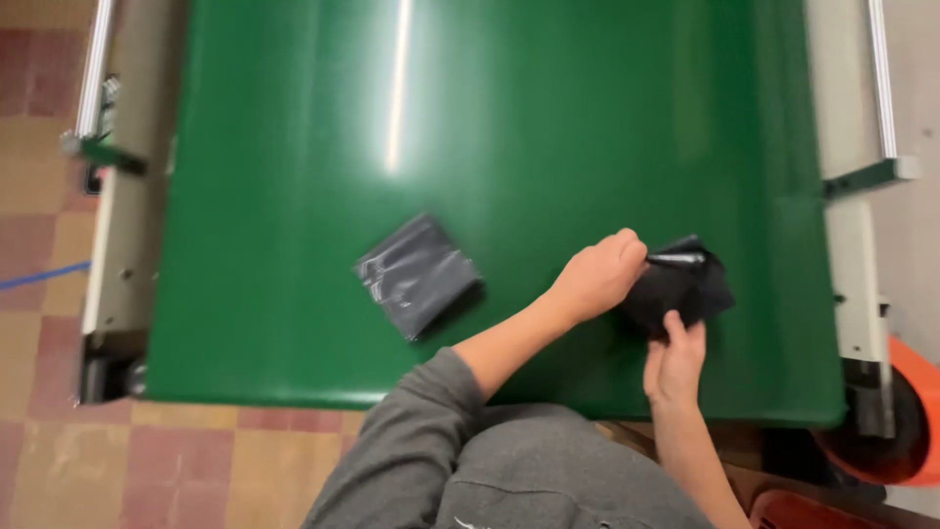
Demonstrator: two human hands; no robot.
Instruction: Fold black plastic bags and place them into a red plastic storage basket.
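Note:
Both my hands are on a black plastic bag [690,284] lying at the right of the green conveyor belt [509,127]. My left hand [599,276] is closed on the bag's upper left edge, next to a shiny fold. My right hand [674,360] pinches the bag's lower edge from below, thumb up. A second folded dark grey plastic bag [416,274] lies flat on the belt to the left, apart from both hands. My grey sleeve [411,451] reaches in from the bottom.
Pale metal side rails [854,245] run along both sides of the belt. An orange round object [906,411] sits at the lower right, past the rail. Tiled floor [59,294] with a blue line lies to the left.

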